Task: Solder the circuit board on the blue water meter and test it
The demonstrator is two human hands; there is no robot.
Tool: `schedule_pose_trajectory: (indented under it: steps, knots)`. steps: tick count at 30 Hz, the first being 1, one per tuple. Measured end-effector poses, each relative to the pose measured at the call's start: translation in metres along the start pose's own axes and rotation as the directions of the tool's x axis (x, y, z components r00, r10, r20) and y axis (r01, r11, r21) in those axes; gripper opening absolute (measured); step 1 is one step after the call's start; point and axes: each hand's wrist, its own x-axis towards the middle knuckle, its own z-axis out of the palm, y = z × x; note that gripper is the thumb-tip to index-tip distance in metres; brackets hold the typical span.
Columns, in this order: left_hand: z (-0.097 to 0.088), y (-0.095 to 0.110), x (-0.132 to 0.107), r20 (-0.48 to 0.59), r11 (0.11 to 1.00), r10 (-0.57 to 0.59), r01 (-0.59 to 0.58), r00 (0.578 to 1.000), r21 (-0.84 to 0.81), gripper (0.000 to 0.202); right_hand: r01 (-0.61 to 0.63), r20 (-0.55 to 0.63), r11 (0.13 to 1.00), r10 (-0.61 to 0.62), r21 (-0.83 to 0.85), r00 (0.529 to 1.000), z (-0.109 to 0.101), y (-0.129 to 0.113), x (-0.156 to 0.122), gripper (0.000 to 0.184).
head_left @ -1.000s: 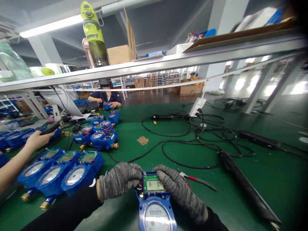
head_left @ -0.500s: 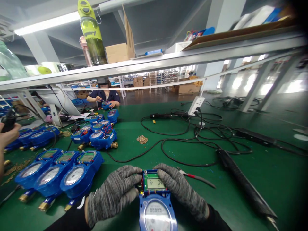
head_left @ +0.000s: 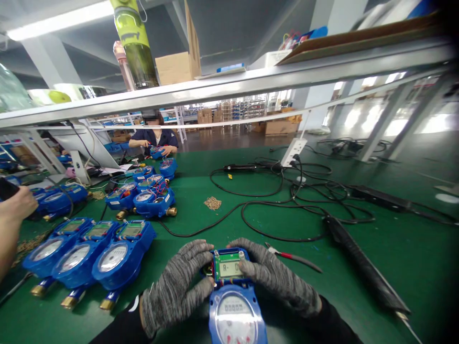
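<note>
head: both hands (head_left: 179, 284) (head_left: 278, 282) around blue meter (head_left: 234, 313)

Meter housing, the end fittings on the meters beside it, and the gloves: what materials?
Meter housing: looks like glossy blue moulded plastic, from its soft highlights; painted metal is possible. End fittings: yellow metallic sheen, probably brass. Gloves: mottled grey knit fabric, matte, with a visible weave.

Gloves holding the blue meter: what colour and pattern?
Mottled grey knit gloves on the blue meter, clearest in the head view.
</note>
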Motion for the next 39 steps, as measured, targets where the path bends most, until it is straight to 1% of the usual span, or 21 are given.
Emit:
schedule_pose_trajectory:
  steps: [1, 3, 5, 8, 11, 13, 15, 17, 18, 19, 20, 21, 23, 25, 27, 29, 31, 33, 35, 37, 39]
  knots:
    - [0.0, 0.0, -0.002, 0.007, 1.0, -0.002, 0.002, 1.0, 0.001, 0.04, -0.01, 0.023, 1.0, 0.011, -0.014, 1.0, -0.001, 0.0, -0.002, 0.062]
    - [0.0, 0.001, -0.008, 0.065, 0.999, -0.024, 0.025, 0.998, -0.022, 0.033, -0.047, 0.039, 0.992, 0.052, -0.114, 0.998, -0.002, 0.001, -0.008, 0.084]
    - [0.002, 0.004, -0.012, 0.158, 0.992, -0.088, 0.101, 0.984, -0.072, 0.031, -0.111, 0.05, 0.972, 0.124, -0.208, 0.991, -0.003, 0.002, -0.013, 0.093]
    - [0.007, 0.01, -0.013, 0.255, 0.954, -0.206, 0.252, 0.945, -0.163, 0.032, -0.164, 0.09, 0.966, 0.185, -0.202, 0.979, -0.003, 0.003, -0.02, 0.083]
    - [0.011, 0.018, -0.004, 0.291, 0.888, -0.283, 0.364, 0.914, -0.28, 0.031, -0.142, 0.04, 0.96, 0.156, -0.241, 0.987, -0.004, 0.002, -0.027, 0.079]
    - [0.012, 0.026, 0.004, 0.337, 0.782, -0.345, 0.466, 0.876, -0.413, 0.03, -0.138, 0.024, 0.969, 0.146, -0.205, 0.989, -0.005, 0.0, -0.032, 0.078]
    - [0.013, 0.034, 0.012, 0.41, 0.6, -0.396, 0.57, 0.821, -0.561, 0.033, -0.15, 0.068, 0.988, 0.152, -0.04, 0.986, -0.008, 0.0, -0.037, 0.073]
    - [0.015, 0.04, 0.017, 0.479, 0.412, -0.427, 0.636, 0.767, -0.652, 0.038, -0.165, 0.102, 0.978, 0.153, 0.129, 0.983, -0.01, 0.002, -0.042, 0.068]
    - [0.016, 0.042, 0.018, 0.495, 0.354, -0.444, 0.654, 0.747, -0.669, 0.04, -0.157, 0.098, 0.972, 0.141, 0.176, 0.985, -0.01, 0.004, -0.043, 0.067]
    - [0.017, 0.043, 0.02, 0.495, 0.33, -0.463, 0.662, 0.735, -0.673, 0.042, -0.137, 0.082, 0.97, 0.123, 0.199, 0.989, -0.011, 0.007, -0.042, 0.066]
    - [0.017, 0.044, 0.02, 0.481, 0.34, -0.483, 0.663, 0.732, -0.667, 0.042, -0.102, 0.059, 0.972, 0.091, 0.211, 0.994, -0.011, 0.009, -0.041, 0.065]
    - [0.018, 0.043, 0.021, 0.455, 0.374, -0.5, 0.657, 0.737, -0.654, 0.041, -0.061, 0.042, 0.973, 0.053, 0.221, 0.998, -0.012, 0.012, -0.039, 0.065]
    - [0.017, 0.043, 0.023, 0.375, 0.495, -0.516, 0.625, 0.77, -0.604, 0.035, 0.009, 0.042, 0.965, -0.02, 0.262, 0.999, -0.014, 0.016, -0.031, 0.064]
    - [0.015, 0.043, 0.025, 0.287, 0.638, -0.499, 0.571, 0.818, -0.517, 0.023, 0.026, 0.083, 0.947, -0.055, 0.319, 0.995, -0.018, 0.017, -0.022, 0.065]
    - [0.015, 0.045, 0.026, 0.165, 0.779, -0.456, 0.481, 0.875, -0.401, 0.015, 0.018, 0.119, 0.928, -0.067, 0.372, 0.991, -0.022, 0.016, -0.017, 0.065]
    - [0.015, 0.046, 0.027, -0.016, 0.899, -0.374, 0.358, 0.927, -0.251, 0.015, 0.009, 0.116, 0.914, -0.061, 0.406, 0.991, -0.025, 0.015, -0.016, 0.063]
    - [0.016, 0.045, 0.028, -0.166, 0.963, -0.264, 0.248, 0.95, -0.109, 0.018, 0.01, 0.098, 0.905, -0.057, 0.425, 0.994, -0.027, 0.014, -0.018, 0.063]
    - [0.016, 0.043, 0.029, -0.194, 0.99, -0.144, 0.139, 0.97, -0.036, 0.015, 0.01, 0.09, 0.901, -0.054, 0.433, 0.994, -0.027, 0.013, -0.021, 0.064]
    - [0.013, 0.039, 0.027, -0.155, 1.0, -0.01, 0.011, 0.988, 0.002, 0.012, 0.0, 0.092, 0.899, -0.045, 0.438, 0.995, -0.026, 0.012, -0.022, 0.065]
    - [0.01, 0.036, 0.023, -0.126, 0.992, 0.116, -0.109, 0.985, 0.057, 0.019, -0.003, 0.088, 0.891, -0.041, 0.453, 0.995, -0.026, 0.012, -0.022, 0.064]
    - [0.007, 0.032, 0.015, -0.095, 0.978, 0.184, -0.173, 0.978, 0.113, 0.029, 0.003, 0.092, 0.881, -0.053, 0.472, 0.994, -0.025, 0.011, -0.021, 0.064]
